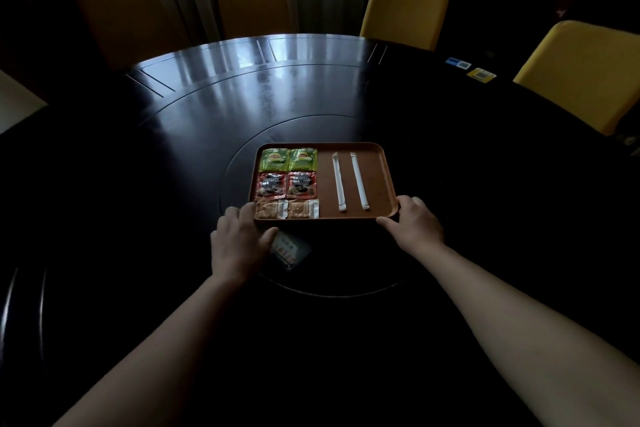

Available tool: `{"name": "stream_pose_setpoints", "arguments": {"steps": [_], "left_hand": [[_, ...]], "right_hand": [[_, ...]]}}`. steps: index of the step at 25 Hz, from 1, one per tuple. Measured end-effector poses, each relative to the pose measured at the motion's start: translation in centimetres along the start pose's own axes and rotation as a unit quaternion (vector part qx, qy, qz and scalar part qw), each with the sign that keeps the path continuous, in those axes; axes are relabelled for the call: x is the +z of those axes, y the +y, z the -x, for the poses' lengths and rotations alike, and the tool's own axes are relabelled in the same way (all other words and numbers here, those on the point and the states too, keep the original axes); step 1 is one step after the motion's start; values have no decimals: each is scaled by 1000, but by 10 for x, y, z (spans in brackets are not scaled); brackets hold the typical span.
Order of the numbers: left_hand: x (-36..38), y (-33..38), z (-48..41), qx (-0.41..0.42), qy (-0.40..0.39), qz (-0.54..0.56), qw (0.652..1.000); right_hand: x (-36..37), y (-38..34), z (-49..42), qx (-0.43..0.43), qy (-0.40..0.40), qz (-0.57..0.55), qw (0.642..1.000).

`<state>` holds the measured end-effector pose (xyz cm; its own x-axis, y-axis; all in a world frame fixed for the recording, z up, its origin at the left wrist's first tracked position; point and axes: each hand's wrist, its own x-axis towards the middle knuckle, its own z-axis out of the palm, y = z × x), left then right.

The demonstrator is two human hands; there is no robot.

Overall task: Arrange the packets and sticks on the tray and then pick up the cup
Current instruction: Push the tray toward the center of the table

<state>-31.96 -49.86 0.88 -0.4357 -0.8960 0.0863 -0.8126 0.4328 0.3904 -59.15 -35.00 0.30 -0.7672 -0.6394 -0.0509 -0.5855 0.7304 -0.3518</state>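
A brown tray [377, 166] sits on the dark round table. On its left half lie two green tea packets [289, 159], two red coffee packets [286, 184] and two tan packets [287, 209], in neat rows. Two white paper sticks [349, 181] lie side by side on the right half. My left hand [239, 242] grips the tray's near left corner. My right hand [414, 222] grips its near right corner. No cup is visible.
A small printed card [290, 251] lies on the table just under my left hand. Two small tags, blue [458, 63] and yellow [481, 74], rest at the far right edge. Yellow chairs [403, 12] surround the table [214, 114]; curtains hang behind.
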Motion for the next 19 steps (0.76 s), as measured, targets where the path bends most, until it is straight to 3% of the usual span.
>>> {"name": "stream_pose_setpoints", "arguments": {"steps": [4,8,13,19], "left_hand": [[-2,24,95,131,12,-15,991],[1,48,195,217,-59,-23,974],[17,53,276,261,-144,-91,950],[21,45,295,270,-146,-110,945]], "right_hand": [[-13,0,47,-2,-7,-57,998],[-36,10,134,-22,6,-103,994],[-60,44,270,-5,33,-164,986],[-77,107,411,58,31,-225,972]]}}
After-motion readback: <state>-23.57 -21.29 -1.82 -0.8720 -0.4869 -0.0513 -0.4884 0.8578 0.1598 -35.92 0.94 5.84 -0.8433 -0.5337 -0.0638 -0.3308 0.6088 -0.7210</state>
